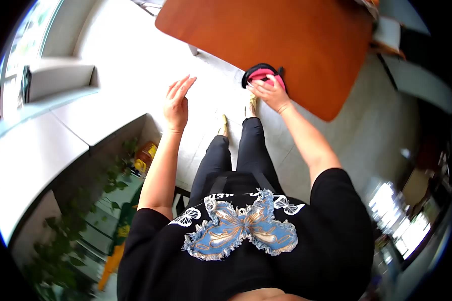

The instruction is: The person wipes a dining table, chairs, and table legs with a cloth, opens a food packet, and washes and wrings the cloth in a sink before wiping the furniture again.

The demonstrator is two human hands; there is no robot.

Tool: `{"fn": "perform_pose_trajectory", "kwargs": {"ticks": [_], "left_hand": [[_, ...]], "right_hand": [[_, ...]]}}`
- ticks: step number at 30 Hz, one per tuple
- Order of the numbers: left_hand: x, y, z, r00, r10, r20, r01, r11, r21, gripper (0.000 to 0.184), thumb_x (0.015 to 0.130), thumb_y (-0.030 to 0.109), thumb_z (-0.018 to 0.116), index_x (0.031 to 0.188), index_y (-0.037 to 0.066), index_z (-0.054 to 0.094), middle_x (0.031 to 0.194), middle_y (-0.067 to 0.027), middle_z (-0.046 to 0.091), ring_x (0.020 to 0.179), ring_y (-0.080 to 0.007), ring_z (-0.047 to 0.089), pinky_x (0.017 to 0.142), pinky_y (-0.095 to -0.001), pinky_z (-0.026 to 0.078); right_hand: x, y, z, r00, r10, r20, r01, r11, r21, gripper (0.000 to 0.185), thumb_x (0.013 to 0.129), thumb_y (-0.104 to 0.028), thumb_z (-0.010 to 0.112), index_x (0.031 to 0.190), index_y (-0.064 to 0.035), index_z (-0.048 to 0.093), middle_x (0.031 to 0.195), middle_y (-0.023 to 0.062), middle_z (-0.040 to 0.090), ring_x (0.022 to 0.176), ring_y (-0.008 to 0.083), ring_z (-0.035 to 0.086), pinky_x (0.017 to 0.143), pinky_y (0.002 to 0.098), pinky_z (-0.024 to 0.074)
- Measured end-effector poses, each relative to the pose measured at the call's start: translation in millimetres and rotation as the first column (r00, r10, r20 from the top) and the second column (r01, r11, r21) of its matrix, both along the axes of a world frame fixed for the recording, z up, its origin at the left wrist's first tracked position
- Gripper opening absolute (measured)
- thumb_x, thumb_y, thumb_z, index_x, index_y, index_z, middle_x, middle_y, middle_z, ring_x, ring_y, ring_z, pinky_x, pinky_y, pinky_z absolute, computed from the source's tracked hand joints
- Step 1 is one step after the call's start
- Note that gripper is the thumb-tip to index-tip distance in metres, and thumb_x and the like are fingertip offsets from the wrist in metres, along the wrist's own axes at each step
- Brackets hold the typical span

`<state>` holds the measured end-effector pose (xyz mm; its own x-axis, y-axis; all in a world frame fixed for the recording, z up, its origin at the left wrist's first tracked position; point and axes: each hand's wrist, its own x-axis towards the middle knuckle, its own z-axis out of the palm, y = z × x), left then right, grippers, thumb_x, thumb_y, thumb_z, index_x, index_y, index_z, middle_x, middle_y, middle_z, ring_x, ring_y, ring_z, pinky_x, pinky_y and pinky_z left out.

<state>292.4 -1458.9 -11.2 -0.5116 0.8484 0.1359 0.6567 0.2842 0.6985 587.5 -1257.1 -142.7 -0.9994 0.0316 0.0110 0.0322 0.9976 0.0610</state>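
Note:
My left hand (176,105) is raised above the pale floor with its fingers stretched out and nothing in it. At the near edge of the brown table (276,32), my right hand (271,94) has its fingers extended and apart in front of a rounded pink-and-black item (277,76). The hand covers part of that item, so its exact kind is unclear. Whether the fingers touch it I cannot tell. Part of its black rim reaches past the table edge in this view.
To the left runs a white counter (37,145), with green leafy plants (60,246) and a bottle with a yellow label (144,156) beside it. A grey box-like ledge (60,80) stands near the window. Dark chair-like furniture (417,55) is at the right.

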Motion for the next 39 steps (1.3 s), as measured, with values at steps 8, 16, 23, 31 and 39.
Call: {"fn": "perform_pose_trajectory", "kwargs": {"ticks": [8, 16, 23, 31, 39], "left_hand": [[45, 66, -24, 0.971, -0.212, 0.108, 0.213, 0.977, 0.003, 0.055, 0.083, -0.014, 0.052, 0.129, 0.011, 0.070, 0.130, -0.0059, 0.070, 0.121, -0.0290, 0.063, 0.108, -0.0396, 0.047], [125, 172, -62, 0.860, -0.486, -0.153, 0.494, 0.869, 0.018, 0.045, 0.093, 0.000, 0.055, 0.131, 0.018, 0.070, 0.142, -0.0089, 0.062, 0.130, -0.0342, 0.056, 0.113, -0.0462, 0.041], [149, 226, -95, 0.484, -0.857, -0.179, 0.773, 0.514, -0.372, 0.055, 0.091, 0.030, 0.064, 0.145, 0.025, 0.059, 0.159, -0.0102, 0.045, 0.142, -0.0364, 0.045, 0.121, -0.0560, 0.026], [209, 310, -112, 0.610, -0.773, -0.174, 0.724, 0.633, -0.273, 0.044, 0.093, 0.020, 0.063, 0.136, 0.011, 0.060, 0.151, -0.0155, 0.048, 0.141, -0.0364, 0.043, 0.121, -0.0541, 0.026], [248, 330, -150, 0.469, -0.778, -0.418, 0.746, 0.602, -0.283, 0.057, 0.107, 0.038, 0.033, 0.147, 0.002, 0.053, 0.156, -0.0191, 0.047, 0.144, -0.0374, 0.042, 0.119, -0.0490, 0.027]], "right_hand": [[125, 2, 62, 0.799, -0.597, 0.074, 0.592, 0.760, -0.268, 0.077, 0.082, -0.014, 0.069, 0.153, -0.0308, 0.045, 0.164, -0.0028, 0.034, 0.149, 0.0222, 0.036, 0.123, 0.0491, 0.0280], [83, -29, 55, -0.020, -0.994, 0.104, 0.924, -0.058, -0.378, 0.081, 0.081, -0.029, 0.076, 0.153, -0.0165, 0.041, 0.169, 0.0142, 0.020, 0.154, 0.0385, 0.021, 0.118, 0.0684, 0.0209], [91, 13, 49, -0.268, -0.960, 0.085, 0.757, -0.264, -0.597, 0.073, 0.085, -0.025, 0.077, 0.151, -0.0176, 0.046, 0.162, 0.0209, 0.034, 0.146, 0.0386, 0.038, 0.113, 0.0506, 0.0380], [153, 13, -16, -0.215, -0.853, 0.475, -0.671, -0.225, -0.707, 0.044, 0.099, -0.014, 0.055, 0.141, -0.0022, 0.054, 0.129, 0.0080, 0.063, 0.116, 0.0172, 0.060, 0.099, 0.0311, 0.0495], [96, -19, -107, -0.304, -0.795, 0.525, -0.591, -0.275, -0.758, 0.056, 0.098, -0.038, 0.063, 0.141, -0.0044, 0.051, 0.131, 0.0105, 0.058, 0.120, 0.0194, 0.057, 0.099, 0.0354, 0.0471]]}}
